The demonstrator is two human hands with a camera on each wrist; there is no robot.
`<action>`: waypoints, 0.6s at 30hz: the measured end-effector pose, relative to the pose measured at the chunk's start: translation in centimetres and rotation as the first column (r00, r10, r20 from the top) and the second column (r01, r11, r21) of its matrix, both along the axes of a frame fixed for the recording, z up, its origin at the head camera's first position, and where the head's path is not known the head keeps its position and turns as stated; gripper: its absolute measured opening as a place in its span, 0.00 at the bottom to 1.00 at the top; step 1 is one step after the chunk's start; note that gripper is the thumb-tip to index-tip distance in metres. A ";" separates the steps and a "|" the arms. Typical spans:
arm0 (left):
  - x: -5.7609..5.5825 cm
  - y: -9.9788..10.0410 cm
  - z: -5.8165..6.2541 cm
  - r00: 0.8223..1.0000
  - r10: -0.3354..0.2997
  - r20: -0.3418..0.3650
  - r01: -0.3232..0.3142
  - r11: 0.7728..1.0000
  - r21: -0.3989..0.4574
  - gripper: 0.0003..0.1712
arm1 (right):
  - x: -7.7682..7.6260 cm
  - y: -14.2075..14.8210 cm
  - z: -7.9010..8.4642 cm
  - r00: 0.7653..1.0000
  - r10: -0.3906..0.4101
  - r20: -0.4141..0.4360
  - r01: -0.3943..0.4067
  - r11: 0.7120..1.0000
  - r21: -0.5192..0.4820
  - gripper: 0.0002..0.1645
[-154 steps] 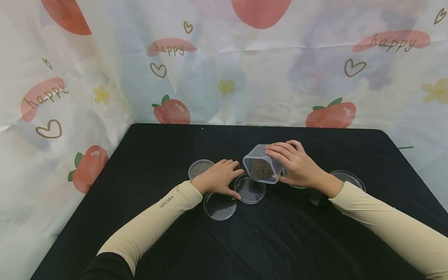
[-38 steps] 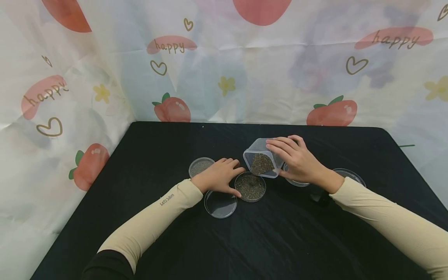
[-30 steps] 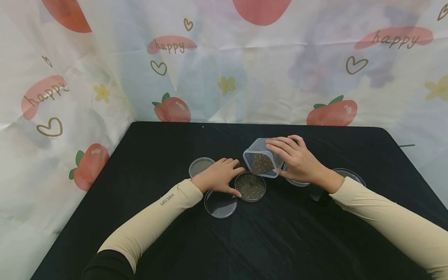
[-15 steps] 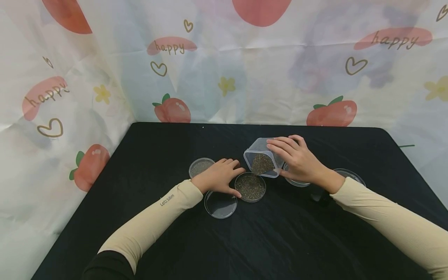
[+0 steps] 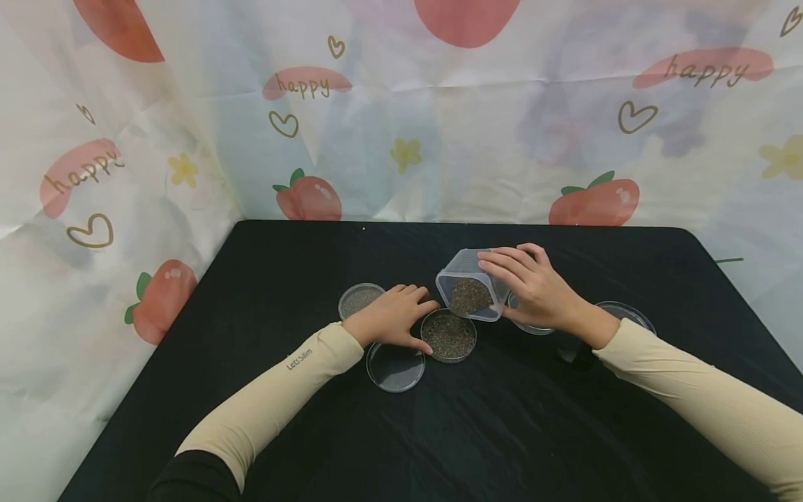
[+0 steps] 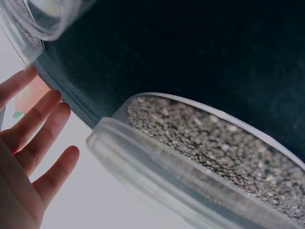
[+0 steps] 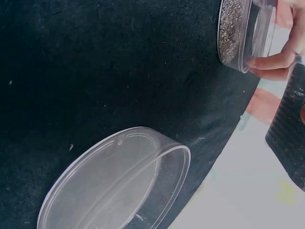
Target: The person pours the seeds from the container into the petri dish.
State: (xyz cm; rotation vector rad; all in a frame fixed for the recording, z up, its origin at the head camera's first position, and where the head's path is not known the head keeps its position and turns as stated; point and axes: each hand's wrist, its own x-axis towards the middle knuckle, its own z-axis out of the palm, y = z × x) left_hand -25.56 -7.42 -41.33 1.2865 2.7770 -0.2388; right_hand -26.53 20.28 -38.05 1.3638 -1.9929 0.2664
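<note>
In the head view my right hand (image 5: 538, 289) grips a translucent plastic container (image 5: 464, 259) that is tilted on its side, mouth facing left and toward me. Brown-grey granules (image 5: 470, 296) lie inside, near its lower lip. Directly below that lip sits a round clear petri dish (image 5: 448, 336), its bottom covered with the same granules. My left hand (image 5: 394, 315) is beside this dish, thumb at its left rim, the other fingers loosely bent. The left wrist view shows those fingers (image 6: 45, 124) spread and holding nothing.
A petri dish with grey granules (image 5: 359, 300) is partly behind my left hand. A clear dish (image 5: 395, 368) without granules stands nearer me. Beyond my right hand are another clear dish (image 5: 532, 328) and a farther one (image 5: 627, 315). Black cloth (image 5: 439, 439) covers the table.
About five seconds ago the dish below the container held no granules; now they cover its bottom. The container has risen slightly. Over the last second almost nothing has moved.
</note>
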 end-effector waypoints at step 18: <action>0.0 0.0 0.0 1.000 -0.008 -0.016 0.008 1.000 -0.007 0.49 | 0.1 -0.5 0.3 1.000 0.005 0.007 -0.005 1.000 -0.017 0.54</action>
